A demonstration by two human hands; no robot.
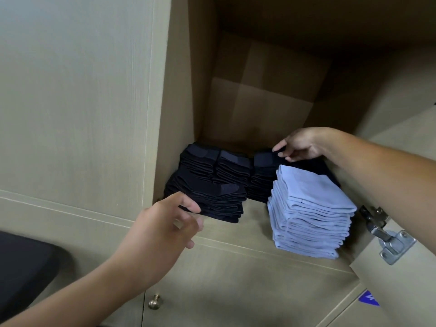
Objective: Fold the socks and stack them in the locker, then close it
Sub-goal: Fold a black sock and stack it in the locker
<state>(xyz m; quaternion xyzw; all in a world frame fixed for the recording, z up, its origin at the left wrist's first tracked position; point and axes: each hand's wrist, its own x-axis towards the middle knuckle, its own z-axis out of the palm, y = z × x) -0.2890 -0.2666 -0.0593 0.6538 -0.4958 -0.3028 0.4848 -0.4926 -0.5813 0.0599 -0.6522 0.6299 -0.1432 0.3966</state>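
Inside the open locker (236, 234), folded dark socks (219, 199) sit in neat stacks left of a pale blue stack (311, 213), the left hand (162, 227) loosely spread at the near dark stack's edge, the right hand (299, 145) pinching the far stack's top sock.

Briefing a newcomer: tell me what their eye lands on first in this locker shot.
The pale blue sock stack at the shelf's front right stands out against the dark sock stacks filling the left and back. The left hand touches the front dark stack; the right hand fingers the rear one.
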